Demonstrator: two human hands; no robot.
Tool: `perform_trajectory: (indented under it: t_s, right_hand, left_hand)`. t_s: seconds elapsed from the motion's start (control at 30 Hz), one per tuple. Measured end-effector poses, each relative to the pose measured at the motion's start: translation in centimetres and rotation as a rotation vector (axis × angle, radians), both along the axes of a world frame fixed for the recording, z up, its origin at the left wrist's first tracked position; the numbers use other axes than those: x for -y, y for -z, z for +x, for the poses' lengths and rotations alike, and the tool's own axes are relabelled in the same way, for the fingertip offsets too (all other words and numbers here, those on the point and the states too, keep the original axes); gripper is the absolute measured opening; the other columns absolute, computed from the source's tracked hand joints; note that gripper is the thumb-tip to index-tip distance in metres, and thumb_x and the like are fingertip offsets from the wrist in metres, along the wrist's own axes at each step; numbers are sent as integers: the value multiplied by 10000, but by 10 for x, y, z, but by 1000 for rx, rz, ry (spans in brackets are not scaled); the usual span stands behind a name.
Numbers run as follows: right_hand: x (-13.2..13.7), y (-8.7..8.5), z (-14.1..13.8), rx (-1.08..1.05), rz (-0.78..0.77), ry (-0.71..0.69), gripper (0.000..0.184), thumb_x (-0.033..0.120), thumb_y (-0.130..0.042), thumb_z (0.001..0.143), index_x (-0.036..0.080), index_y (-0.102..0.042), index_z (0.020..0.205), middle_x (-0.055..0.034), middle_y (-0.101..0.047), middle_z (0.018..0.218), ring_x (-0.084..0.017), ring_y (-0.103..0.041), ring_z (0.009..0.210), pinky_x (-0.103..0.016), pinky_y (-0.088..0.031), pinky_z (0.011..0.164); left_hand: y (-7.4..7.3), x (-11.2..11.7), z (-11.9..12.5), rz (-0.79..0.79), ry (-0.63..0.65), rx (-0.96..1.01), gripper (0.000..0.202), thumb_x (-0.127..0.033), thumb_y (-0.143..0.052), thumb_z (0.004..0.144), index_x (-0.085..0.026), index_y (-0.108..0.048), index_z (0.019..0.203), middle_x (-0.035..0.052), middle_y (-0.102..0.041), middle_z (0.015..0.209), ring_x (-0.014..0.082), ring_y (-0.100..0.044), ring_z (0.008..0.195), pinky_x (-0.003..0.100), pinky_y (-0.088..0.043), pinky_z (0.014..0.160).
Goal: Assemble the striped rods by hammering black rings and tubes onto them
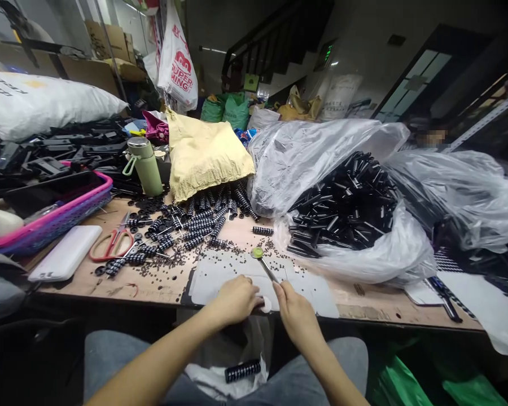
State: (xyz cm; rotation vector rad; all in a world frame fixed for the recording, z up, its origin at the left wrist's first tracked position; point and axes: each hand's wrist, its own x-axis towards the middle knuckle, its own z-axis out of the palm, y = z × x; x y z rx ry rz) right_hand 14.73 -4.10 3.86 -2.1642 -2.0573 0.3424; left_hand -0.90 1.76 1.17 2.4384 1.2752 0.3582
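Note:
My right hand [295, 310] is closed around the handle of a small hammer [268, 269]. Its round yellow-green face [257, 253] points up above a grey-white mat [224, 276]. Beside it, my left hand [236, 299] rests at the mat's front edge with curled fingers; what they grip is hidden. A pale round piece [266, 304] shows by its fingertips, between the two hands. Tiny dark rings [165, 268] lie scattered over the mat and table. Below, a black ribbed roller [242, 371] lies on white plastic on my lap.
Black ribbed rollers [198, 225] pile up beneath a yellow sack [209, 155]. Red-handled scissors [112, 245], a white power bank [65, 254], a green flask [144, 166] and a pink-rimmed basket [80, 197] stand left. A clear bag [322, 146] spills black tubes [342, 203] at right.

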Motion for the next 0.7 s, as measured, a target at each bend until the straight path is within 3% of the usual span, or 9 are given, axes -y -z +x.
perform_trajectory:
  t_s: [0.07,0.17,0.23,0.3,0.4,0.5,0.57,0.63,0.7]
  right_hand:
    - [-6,9,14,62,16,46,364,428,-181,907,213,-436,761,-26,-591,678,-197,-575,624,-254,-292,516]
    - [-16,22,25,120,106,30,310,410,-277,894,202,-461,754,-47,-585,773,-207,-553,739,-275,-343,595]
    - [-28,25,27,123,191,-22,245,368,-337,884,190,-490,812,-61,-577,854,-211,-520,837,-288,-364,675]
    - [-49,24,27,140,250,-59,194,313,-362,878,183,-505,896,-66,-569,925,-205,-489,896,-291,-365,733]
    - [-90,15,29,219,259,-48,169,220,-375,858,189,-521,938,-66,-560,982,-201,-459,949,-294,-359,770]
    - [-125,11,45,252,244,54,200,152,-377,823,144,-535,945,-126,-554,978,-240,-455,953,-335,-367,744]
    - [-136,12,62,249,228,104,201,119,-404,786,106,-548,925,-167,-560,942,-267,-470,931,-355,-375,713]
    - [-137,16,79,237,193,91,170,68,-446,727,103,-578,830,-162,-586,858,-263,-504,870,-348,-384,687]
    - [-132,17,91,209,169,36,164,21,-460,675,122,-586,700,-126,-604,746,-237,-532,792,-324,-393,665]
  left_hand:
    - [-14,-32,-7,-32,-196,-20,223,-283,-451,800,-173,-598,928,87,-607,846,197,-553,775,278,-434,656]
    - [-23,-94,-15,39,-448,-43,340,-163,-316,842,-75,-473,1131,221,-510,1083,287,-474,989,399,-396,769]
    - [-21,-128,-18,43,-523,-58,334,-98,-337,813,-43,-484,1108,251,-507,1070,324,-443,1026,440,-380,782]
    - [-16,-147,-17,35,-524,-60,287,-50,-370,779,-36,-545,1006,238,-552,978,326,-449,1019,450,-366,806]
    - [-10,-148,-13,48,-490,-28,278,-26,-387,764,-62,-563,976,194,-573,936,292,-478,1001,427,-343,858]
    - [-12,-132,-14,84,-487,36,366,-110,-347,824,-109,-433,1179,181,-514,1075,249,-526,944,369,-385,820]
    - [-16,-118,-17,27,-525,223,390,-183,-305,860,-142,-357,1244,162,-504,1090,210,-561,855,325,-426,746]
    - [-21,-103,-20,-199,-590,573,376,-237,-304,869,-171,-356,1235,110,-549,968,156,-571,689,275,-451,614]
    - [-24,-87,-20,-521,-628,922,327,-266,-365,851,-173,-412,1162,50,-551,804,104,-523,529,220,-421,477]
